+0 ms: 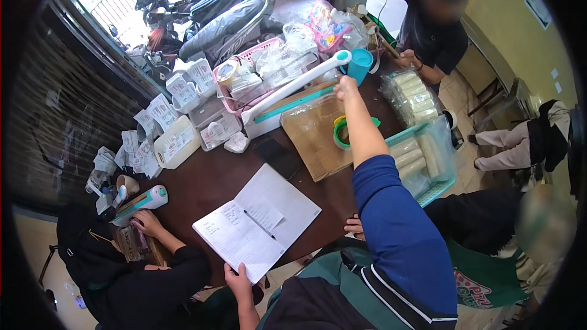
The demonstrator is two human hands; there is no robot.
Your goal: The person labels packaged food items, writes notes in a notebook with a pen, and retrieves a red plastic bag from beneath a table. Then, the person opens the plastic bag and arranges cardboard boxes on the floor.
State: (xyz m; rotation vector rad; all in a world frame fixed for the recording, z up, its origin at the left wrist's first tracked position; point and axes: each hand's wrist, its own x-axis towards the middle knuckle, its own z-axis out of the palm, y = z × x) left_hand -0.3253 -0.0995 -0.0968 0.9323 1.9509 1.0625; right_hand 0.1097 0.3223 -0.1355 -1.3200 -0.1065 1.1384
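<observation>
My left hand (239,279) pinches the lower edge of an open notebook (290,205), thumb on the page. A black pen (259,225) and a loose slip with handwriting (264,211) lie on its pages. My right hand (345,87) reaches far across the table, fingers curled, just below the raised end of the long white arm of a bag sealer (299,84). What it grips, if anything, is hidden. By my right forearm, green and yellow tape rolls (342,137) rest on a plastic-covered cardboard sheet (309,146). A teal cup (362,63) stands beyond the hand.
A teal basket (443,186) holds wrapped pale rolls; another pack (413,95) lies behind it. A pink basket (229,101) and labelled containers (177,142) line the back. At left, a co-worker's hand (147,224) touches a smaller sealer (142,203). Other people stand at right.
</observation>
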